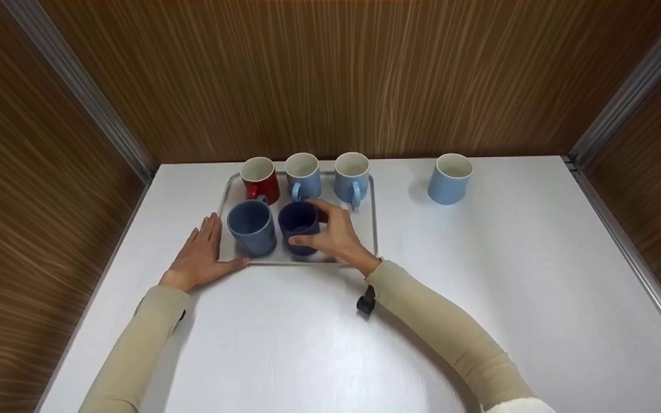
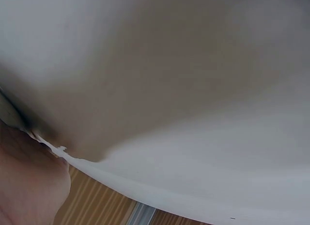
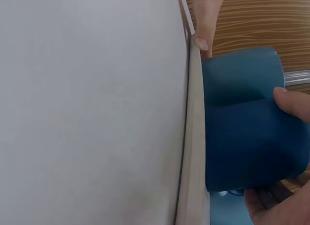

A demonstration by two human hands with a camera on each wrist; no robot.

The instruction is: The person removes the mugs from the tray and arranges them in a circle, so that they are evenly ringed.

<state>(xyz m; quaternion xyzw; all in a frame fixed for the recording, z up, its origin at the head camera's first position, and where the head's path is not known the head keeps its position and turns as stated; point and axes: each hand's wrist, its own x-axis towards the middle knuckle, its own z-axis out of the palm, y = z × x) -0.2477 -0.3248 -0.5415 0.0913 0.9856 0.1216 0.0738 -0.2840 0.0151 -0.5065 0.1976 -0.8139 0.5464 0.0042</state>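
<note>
My right hand (image 1: 336, 232) grips a dark navy mug (image 1: 298, 226) by its near side and rim, fingers behind and thumb in front. The mug stands upright at the front of a light tray (image 1: 336, 256). In the right wrist view the navy mug (image 3: 256, 142) overlaps a grey-blue mug (image 3: 242, 75). That grey-blue mug (image 1: 253, 229) is just left of the navy one. My left hand (image 1: 198, 258) lies with straight fingers along the tray's left edge, its thumb at the front-left corner. The left wrist view shows mostly white table (image 2: 193, 157).
Behind on the tray stand a red mug (image 1: 263, 183) and two light blue mugs, one in the middle (image 1: 307, 186) and one on the right (image 1: 346, 186). Another light blue mug (image 1: 448, 183) stands on the table to the right. Wood-grain panels (image 1: 365, 80) enclose the table.
</note>
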